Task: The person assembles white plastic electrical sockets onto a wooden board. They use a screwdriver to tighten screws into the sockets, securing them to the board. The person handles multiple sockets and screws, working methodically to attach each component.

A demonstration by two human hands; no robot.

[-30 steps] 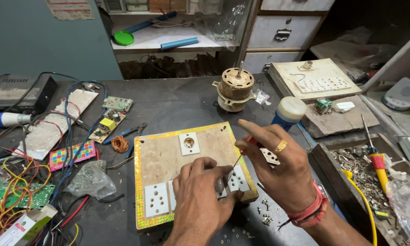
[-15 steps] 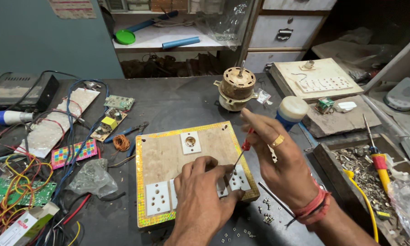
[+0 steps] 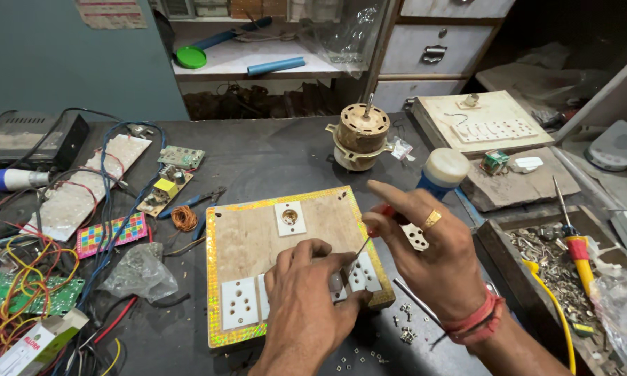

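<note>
Wooden and edged with shiny gold tape, a square switchboard [image 3: 272,240] is laid flat on the dark worktable [image 3: 272,160], and every other place is told from it. On its near edge the left hand [image 3: 310,306] is pressed down, fingers curled over the white sockets; whether anything small is pinched under them cannot be told. Over the board's near right corner the right hand [image 3: 435,254] is held, closed around a red-handled screwdriver [image 3: 369,233], whose thin shaft is slanted down to a point just beside the left fingertips. A ring is worn on one right finger and red thread around that wrist. A white three-pin socket [image 3: 238,303] is seen at the board's near left, and a small white round-holed plate [image 3: 290,218] sits near its far edge.

Beyond the board's far right corner a brown motor [image 3: 361,136] is stood upright. A coil of copper wire [image 3: 184,218] lies just left of the board, with green circuit boards and tangled coloured wires further left. Small loose screws [image 3: 404,327] are scattered on the table just past the board's near right corner. Well to the right, a tray of metal parts [image 3: 536,254] is placed, with a second red-and-yellow screwdriver [image 3: 576,244] resting across it.
</note>
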